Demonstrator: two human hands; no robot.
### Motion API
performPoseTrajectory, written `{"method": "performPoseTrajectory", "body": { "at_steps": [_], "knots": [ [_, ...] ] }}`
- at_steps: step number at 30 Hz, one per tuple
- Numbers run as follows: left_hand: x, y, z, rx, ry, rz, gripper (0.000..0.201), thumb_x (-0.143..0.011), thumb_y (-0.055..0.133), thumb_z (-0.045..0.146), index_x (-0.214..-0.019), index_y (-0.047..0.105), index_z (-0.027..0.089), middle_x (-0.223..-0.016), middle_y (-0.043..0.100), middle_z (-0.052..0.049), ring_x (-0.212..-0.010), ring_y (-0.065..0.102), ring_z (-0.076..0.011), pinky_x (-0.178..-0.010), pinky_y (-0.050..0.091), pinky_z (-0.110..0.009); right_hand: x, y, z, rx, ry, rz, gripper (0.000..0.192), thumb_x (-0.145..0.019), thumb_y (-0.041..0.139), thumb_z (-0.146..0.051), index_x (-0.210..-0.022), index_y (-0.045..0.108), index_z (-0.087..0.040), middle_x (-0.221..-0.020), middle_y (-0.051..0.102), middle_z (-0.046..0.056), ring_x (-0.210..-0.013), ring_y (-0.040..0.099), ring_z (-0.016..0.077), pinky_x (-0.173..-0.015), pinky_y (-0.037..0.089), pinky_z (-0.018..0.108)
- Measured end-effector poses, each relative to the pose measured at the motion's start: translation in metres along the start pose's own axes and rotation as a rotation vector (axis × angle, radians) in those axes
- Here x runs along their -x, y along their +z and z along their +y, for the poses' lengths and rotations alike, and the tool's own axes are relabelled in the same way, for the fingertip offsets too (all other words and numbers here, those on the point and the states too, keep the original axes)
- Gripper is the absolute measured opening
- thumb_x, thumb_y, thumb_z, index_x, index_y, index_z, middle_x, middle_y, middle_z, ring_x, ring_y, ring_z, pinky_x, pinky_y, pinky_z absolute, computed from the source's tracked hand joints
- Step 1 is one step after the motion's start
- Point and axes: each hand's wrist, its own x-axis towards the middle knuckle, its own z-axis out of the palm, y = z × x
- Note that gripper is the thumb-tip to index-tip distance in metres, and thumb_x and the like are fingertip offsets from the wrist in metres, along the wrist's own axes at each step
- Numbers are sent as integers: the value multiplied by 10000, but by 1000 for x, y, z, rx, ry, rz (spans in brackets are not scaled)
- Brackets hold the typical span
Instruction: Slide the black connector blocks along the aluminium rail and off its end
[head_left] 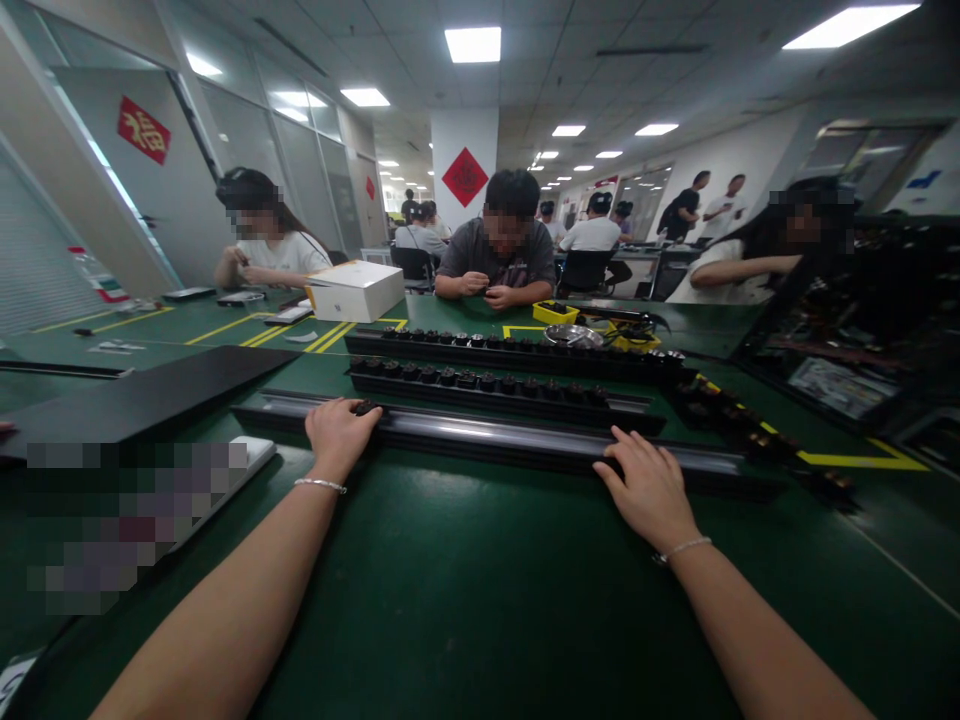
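Note:
A long black channel rail with a shiny inner groove lies across the green table in front of me. My left hand is closed at its left part, with a small dark round part between thumb and fingers, just over the groove. Toward the right end, my right hand rests on the rail with its fingers spread, holding nothing. Behind it are two more black rails: the nearer rail and the farther rail, both carrying rows of small dark round parts.
A black panel and a white object lie to the left. Further back are a white box, yellow trays and a metal dish. Loose dark parts line the right. People sit across and beside the table.

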Motion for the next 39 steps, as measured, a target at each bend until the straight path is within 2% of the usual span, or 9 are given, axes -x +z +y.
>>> {"method": "performPoseTrajectory", "body": {
  "at_steps": [5, 25, 31, 39],
  "knots": [
    [0, 3, -1, 0, 35, 15, 425, -758, 509, 518, -895, 739, 189, -883, 718, -82, -911, 616, -268, -766, 398, -342, 0, 1, 0, 12, -6, 21, 314, -875, 394, -462, -895, 604, -229, -1350, 513, 65, -1280, 400, 277, -1020, 275, 534],
    [1, 2, 4, -17, 73, -14, 424, -769, 498, 539, -894, 737, 212, -907, 716, -67, -923, 611, -264, -778, 398, -340, 1, 0, 0, 17, -16, 16, 329, -884, 386, -466, -927, 617, -236, -1350, 515, 63, -1275, 411, 277, -1026, 277, 537],
    [4, 1, 7, -11, 113, 12, 428, -764, 510, 539, -875, 741, 196, -872, 715, -74, -896, 614, -264, -776, 391, -345, 1, -2, -2, 24, -15, 11, 333, -887, 380, -466, -926, 617, -236, -1354, 513, 60, -1277, 410, 276, -1025, 277, 530],
    [4, 1, 9, 20, 94, -12, 420, -759, 517, 544, -877, 740, 208, -875, 717, -76, -896, 617, -277, -790, 395, -355, 1, -1, -2, 19, -27, 29, 327, -885, 383, -461, -929, 618, -238, -1351, 515, 63, -1272, 416, 275, -1012, 292, 522]
  ]
}}
